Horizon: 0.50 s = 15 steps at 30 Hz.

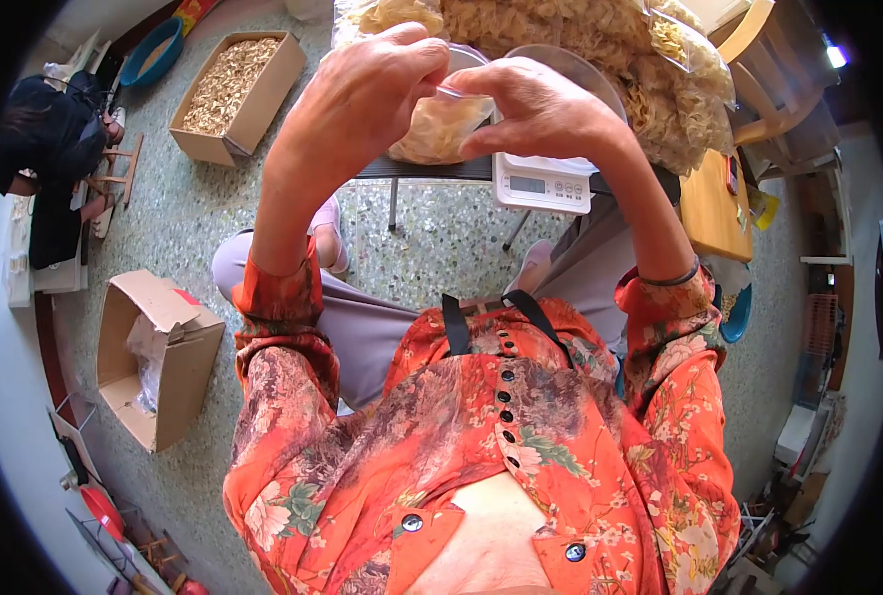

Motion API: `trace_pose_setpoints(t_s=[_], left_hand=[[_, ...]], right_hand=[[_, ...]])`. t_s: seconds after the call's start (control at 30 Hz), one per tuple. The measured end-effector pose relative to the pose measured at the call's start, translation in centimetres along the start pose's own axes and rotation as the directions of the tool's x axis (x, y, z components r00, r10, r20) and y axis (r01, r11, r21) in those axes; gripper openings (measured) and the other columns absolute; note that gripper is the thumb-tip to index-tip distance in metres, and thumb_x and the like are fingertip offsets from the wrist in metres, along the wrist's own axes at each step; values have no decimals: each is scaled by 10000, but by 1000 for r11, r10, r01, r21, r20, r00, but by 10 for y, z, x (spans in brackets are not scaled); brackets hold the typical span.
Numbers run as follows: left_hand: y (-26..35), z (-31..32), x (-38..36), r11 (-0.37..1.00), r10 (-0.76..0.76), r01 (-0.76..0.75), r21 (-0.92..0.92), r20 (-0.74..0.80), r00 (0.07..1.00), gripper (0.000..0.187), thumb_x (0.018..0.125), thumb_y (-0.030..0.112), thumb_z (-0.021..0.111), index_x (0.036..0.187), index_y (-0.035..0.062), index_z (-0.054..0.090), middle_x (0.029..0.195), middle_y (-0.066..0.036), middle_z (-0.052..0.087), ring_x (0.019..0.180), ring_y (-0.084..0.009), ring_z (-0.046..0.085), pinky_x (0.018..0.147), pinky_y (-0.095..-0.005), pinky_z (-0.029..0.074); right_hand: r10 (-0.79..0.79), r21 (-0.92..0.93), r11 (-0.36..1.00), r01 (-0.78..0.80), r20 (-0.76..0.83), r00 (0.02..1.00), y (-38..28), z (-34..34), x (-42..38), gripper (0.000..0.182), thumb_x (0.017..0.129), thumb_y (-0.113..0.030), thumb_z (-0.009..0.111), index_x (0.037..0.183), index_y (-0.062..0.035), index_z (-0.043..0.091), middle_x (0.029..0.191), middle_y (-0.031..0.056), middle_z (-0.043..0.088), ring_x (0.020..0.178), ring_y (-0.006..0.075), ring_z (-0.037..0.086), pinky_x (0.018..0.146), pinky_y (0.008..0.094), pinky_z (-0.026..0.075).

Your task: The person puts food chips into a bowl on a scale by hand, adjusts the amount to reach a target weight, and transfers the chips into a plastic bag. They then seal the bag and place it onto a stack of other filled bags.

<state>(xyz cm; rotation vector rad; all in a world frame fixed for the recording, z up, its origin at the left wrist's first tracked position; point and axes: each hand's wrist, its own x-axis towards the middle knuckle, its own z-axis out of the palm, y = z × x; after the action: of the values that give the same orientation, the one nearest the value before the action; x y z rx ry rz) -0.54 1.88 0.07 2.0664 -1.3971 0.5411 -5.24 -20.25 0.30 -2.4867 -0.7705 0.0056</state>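
Speckled floor (402, 253) all around, a dark table (426, 171) up front, and here we are at the fingertips! The left hand (367, 99) has its fingers curled in tight, pinching the top of a clear plastic bag (429, 131) of pale, thin pieces. In from the other side comes the right hand (550, 107), thumb and forefinger spread wide, the forefinger up against the bag's pinkish top strip, the thumb lower, beside the bag's side. The bag itself is at the table's near edge, between the hands. Just right of it, also at that near edge, a white scale (543, 186) shows its display (the digits are too small to read, folks). Behind, bulging bags (600, 50) of similar pale pieces pile up toward the far edge. Off the table to the right, a wooden stool (711, 213); over on the floor to the left, a cardboard box (231, 89) full of brownish chips, and nearer the body an open carton (164, 362) with clear plastic inside. Far left, another person (45, 134) in dark clothing.
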Motion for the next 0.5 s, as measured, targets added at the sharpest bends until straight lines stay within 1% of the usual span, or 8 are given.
trace_pose_setpoints(t_s=[0.07,0.17,0.2,0.27,0.3,0.37,0.43,0.5], left_hand=[[-2,-1,0,1000,10,-10,-9,-4,1000,108,859,50,697,906,8,610,882,-149,610,813,-375,627,707,-431,485],[-11,2,0,1000,24,-25,-14,-21,999,123,855,46,699,916,5,601,884,-151,607,811,-373,617,714,-430,483],[-15,4,0,999,32,-32,-11,-20,999,125,857,43,698,921,5,597,884,-152,605,806,-372,610,718,-429,483],[-15,5,0,999,42,-42,-10,-20,999,128,859,39,697,926,4,593,885,-153,603,802,-372,604,722,-429,482],[-14,6,0,999,27,-27,-18,-17,999,126,861,34,696,921,2,590,879,-154,600,797,-368,601,723,-427,481],[-12,6,2,1000,9,-9,-26,-16,1000,124,863,29,694,916,0,587,874,-154,598,793,-365,599,723,-426,480],[-11,4,4,1000,10,-11,-20,-42,999,114,862,15,696,913,-4,596,876,-156,608,783,-356,609,711,-414,488],[-4,-2,5,999,-22,21,-34,-49,999,109,860,6,697,915,-5,603,879,-154,617,775,-342,622,704,-402,496]], right_hand=[[17,49,999,-20,62,998,-5,0,3,588,705,-298,822,1208,-31,678,1119,193,700,1012,377,667,945,417,525],[228,382,888,-256,118,966,-16,-4,2,607,720,-260,813,1258,-44,634,1116,201,695,1042,380,654,968,427,511],[135,284,948,-142,46,990,-9,-2,1,599,731,-248,810,1269,-60,627,1107,190,699,981,347,671,916,420,534],[-149,-7,989,149,-83,985,9,9,5,518,777,-201,810,1253,-93,640,1123,114,721,836,176,690,651,328,578],[-146,-8,989,145,-84,986,6,5,0,518,777,-201,810,1253,-93,640,1123,114,721,836,176,690,651,328,578],[223,350,914,-205,-13,975,-10,-14,-9,443,828,-169,798,1238,-92,649,1154,57,732,755,74,659,497,229,513],[198,369,924,-105,-225,954,-11,-25,-18,303,889,-123,745,1185,-90,692,1065,9,759,692,58,640,504,215,495],[358,531,825,-194,-224,907,-6,-44,-33,162,952,-138,740,1085,-45,736,1088,63,723,748,89,659,595,219,543]])
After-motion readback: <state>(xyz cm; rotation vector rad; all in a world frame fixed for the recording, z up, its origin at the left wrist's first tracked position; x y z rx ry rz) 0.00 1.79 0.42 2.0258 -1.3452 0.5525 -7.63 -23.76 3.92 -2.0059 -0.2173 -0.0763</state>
